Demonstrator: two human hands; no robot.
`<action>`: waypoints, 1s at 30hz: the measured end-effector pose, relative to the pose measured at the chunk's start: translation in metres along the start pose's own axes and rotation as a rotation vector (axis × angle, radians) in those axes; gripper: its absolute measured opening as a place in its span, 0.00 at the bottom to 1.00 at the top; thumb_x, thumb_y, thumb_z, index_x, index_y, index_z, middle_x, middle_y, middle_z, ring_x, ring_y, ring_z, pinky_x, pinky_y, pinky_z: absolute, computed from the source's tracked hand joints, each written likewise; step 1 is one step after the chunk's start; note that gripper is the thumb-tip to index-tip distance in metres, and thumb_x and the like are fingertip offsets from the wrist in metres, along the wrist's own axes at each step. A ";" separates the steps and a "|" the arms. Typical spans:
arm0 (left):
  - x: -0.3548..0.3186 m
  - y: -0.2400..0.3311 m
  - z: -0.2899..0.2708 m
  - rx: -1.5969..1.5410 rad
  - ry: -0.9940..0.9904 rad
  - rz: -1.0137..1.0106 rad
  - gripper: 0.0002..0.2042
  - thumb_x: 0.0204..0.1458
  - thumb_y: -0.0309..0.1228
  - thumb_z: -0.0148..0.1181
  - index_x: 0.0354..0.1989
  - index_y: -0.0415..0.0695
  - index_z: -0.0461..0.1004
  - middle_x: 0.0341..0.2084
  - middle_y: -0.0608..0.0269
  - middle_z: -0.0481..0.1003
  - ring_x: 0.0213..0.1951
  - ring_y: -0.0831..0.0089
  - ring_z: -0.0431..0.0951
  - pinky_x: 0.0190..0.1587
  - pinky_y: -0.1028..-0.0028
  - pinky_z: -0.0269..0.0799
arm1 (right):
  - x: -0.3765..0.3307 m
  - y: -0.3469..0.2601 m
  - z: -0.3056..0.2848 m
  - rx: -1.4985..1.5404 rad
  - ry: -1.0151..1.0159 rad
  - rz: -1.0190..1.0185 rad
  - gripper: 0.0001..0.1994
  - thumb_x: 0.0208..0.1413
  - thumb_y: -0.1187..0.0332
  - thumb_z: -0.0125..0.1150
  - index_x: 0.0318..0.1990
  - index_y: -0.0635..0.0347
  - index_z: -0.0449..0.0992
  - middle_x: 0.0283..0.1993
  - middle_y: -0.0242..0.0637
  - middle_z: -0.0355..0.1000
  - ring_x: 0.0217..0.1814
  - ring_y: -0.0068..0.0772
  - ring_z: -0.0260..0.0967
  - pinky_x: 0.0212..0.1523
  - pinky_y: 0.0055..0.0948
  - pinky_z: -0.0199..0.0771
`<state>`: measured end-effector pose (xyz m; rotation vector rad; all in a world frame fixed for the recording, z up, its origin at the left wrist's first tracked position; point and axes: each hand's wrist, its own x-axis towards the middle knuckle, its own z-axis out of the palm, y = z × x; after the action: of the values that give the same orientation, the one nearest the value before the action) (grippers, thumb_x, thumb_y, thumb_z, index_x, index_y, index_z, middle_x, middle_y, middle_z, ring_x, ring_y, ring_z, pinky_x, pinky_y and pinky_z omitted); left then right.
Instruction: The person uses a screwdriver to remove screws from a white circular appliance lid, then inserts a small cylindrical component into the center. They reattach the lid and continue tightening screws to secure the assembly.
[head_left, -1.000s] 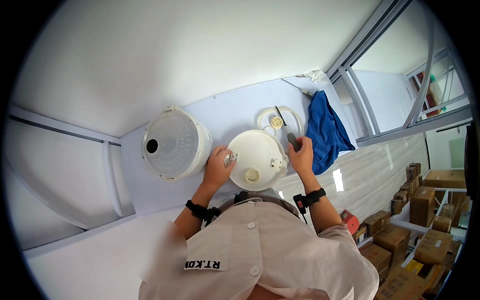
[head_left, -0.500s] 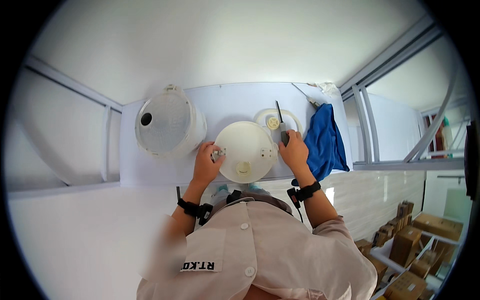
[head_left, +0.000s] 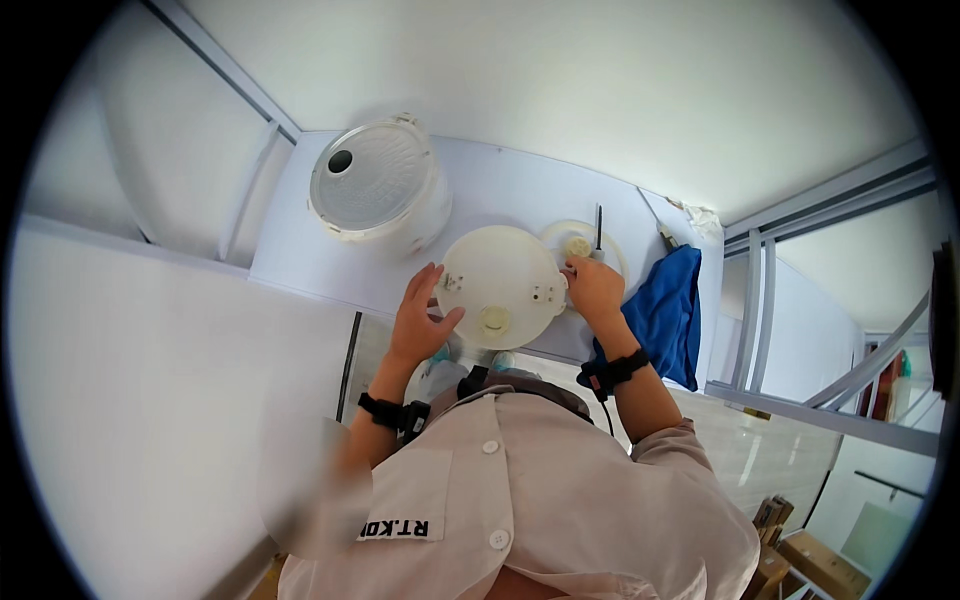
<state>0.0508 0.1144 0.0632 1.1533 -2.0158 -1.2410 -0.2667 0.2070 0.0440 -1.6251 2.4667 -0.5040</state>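
Note:
A round white lid-like disc [head_left: 500,275] lies in front of me, with small fittings at its left and right and a pale yellow round part near its front edge. My left hand [head_left: 420,320] is at its left rim, fingers and thumb spread apart. At the disc's right edge, my right hand [head_left: 596,292] has its fingers curled. A slim tool with a dark shaft [head_left: 599,225] points away from me from under that hand. Its grey handle is mostly covered, so whether I grip it does not show. Beyond the right hand lie a yellowish round cap [head_left: 577,248] and a pale ring [head_left: 615,248].
A large whitish drum [head_left: 375,180] with a dark round hole in its top stands at the table's [head_left: 485,180] far left. To the right are a blue cloth [head_left: 665,310] and another tool with a thin shaft [head_left: 668,238]. Metal framing [head_left: 757,310] borders the right side.
The whole view has tilted. My left fingers have moved off the disc's left fitting and spread at the rim. My right hand has shifted over the tool's grey handle, hiding most of it.

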 end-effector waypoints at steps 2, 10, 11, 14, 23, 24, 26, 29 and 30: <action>-0.004 0.001 0.001 -0.004 0.032 0.014 0.37 0.52 0.31 0.73 0.72 0.43 0.65 0.71 0.43 0.61 0.56 0.54 0.81 0.43 0.68 0.87 | 0.001 0.001 0.001 -0.032 -0.035 -0.042 0.07 0.57 0.62 0.64 0.38 0.46 0.87 0.36 0.37 0.81 0.41 0.46 0.80 0.36 0.46 0.79; -0.010 0.001 0.004 -0.033 -0.062 -0.136 0.36 0.52 0.28 0.74 0.70 0.40 0.67 0.71 0.43 0.60 0.51 0.57 0.83 0.43 0.68 0.87 | -0.002 0.003 0.003 0.033 -0.039 -0.092 0.05 0.58 0.65 0.64 0.39 0.48 0.85 0.41 0.36 0.79 0.41 0.46 0.80 0.37 0.45 0.79; -0.010 0.000 0.005 -0.027 -0.057 -0.134 0.35 0.52 0.28 0.74 0.70 0.40 0.67 0.71 0.42 0.60 0.51 0.57 0.84 0.43 0.68 0.87 | -0.002 0.003 0.003 0.069 -0.007 -0.082 0.05 0.58 0.66 0.65 0.39 0.49 0.85 0.42 0.36 0.79 0.41 0.46 0.80 0.37 0.44 0.78; -0.006 -0.005 0.008 -0.003 -0.040 -0.117 0.34 0.52 0.28 0.73 0.68 0.39 0.69 0.69 0.40 0.62 0.50 0.56 0.84 0.44 0.68 0.86 | -0.003 0.006 -0.005 0.395 0.152 -0.027 0.04 0.59 0.67 0.67 0.40 0.53 0.82 0.41 0.37 0.78 0.39 0.45 0.79 0.37 0.40 0.77; 0.023 -0.015 0.021 0.061 0.002 0.024 0.31 0.53 0.30 0.72 0.66 0.36 0.71 0.68 0.40 0.63 0.55 0.55 0.80 0.47 0.66 0.84 | -0.025 -0.029 -0.042 0.463 0.216 -0.218 0.05 0.57 0.69 0.72 0.39 0.55 0.83 0.44 0.34 0.75 0.35 0.43 0.76 0.36 0.37 0.77; 0.027 -0.016 0.020 0.078 0.005 0.048 0.31 0.54 0.31 0.72 0.65 0.35 0.71 0.68 0.39 0.63 0.52 0.55 0.81 0.46 0.66 0.84 | -0.029 -0.033 -0.038 0.442 0.180 -0.261 0.04 0.56 0.69 0.72 0.38 0.54 0.84 0.44 0.34 0.75 0.35 0.42 0.76 0.37 0.38 0.77; 0.031 -0.013 0.018 0.101 0.004 0.053 0.30 0.54 0.32 0.72 0.65 0.35 0.70 0.68 0.40 0.63 0.52 0.55 0.81 0.47 0.66 0.84 | -0.037 -0.042 -0.032 0.402 0.107 -0.344 0.04 0.55 0.69 0.72 0.37 0.53 0.84 0.45 0.32 0.74 0.37 0.41 0.76 0.37 0.38 0.77; 0.031 -0.006 0.016 0.077 0.032 0.025 0.32 0.55 0.30 0.72 0.67 0.37 0.67 0.67 0.43 0.64 0.58 0.55 0.78 0.49 0.66 0.84 | -0.046 -0.057 -0.018 0.327 0.099 -0.374 0.05 0.52 0.69 0.72 0.36 0.52 0.84 0.45 0.31 0.74 0.43 0.39 0.76 0.40 0.38 0.77; 0.030 -0.009 0.017 0.040 0.072 0.035 0.33 0.55 0.30 0.72 0.68 0.36 0.65 0.66 0.43 0.64 0.58 0.56 0.78 0.49 0.66 0.84 | -0.048 -0.062 -0.013 0.333 0.099 -0.390 0.05 0.51 0.69 0.72 0.36 0.52 0.84 0.46 0.32 0.75 0.45 0.39 0.76 0.42 0.39 0.77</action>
<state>0.0261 0.0945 0.0474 1.1601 -2.0077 -1.1306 -0.1979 0.2309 0.0754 -1.9687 1.9807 -1.0055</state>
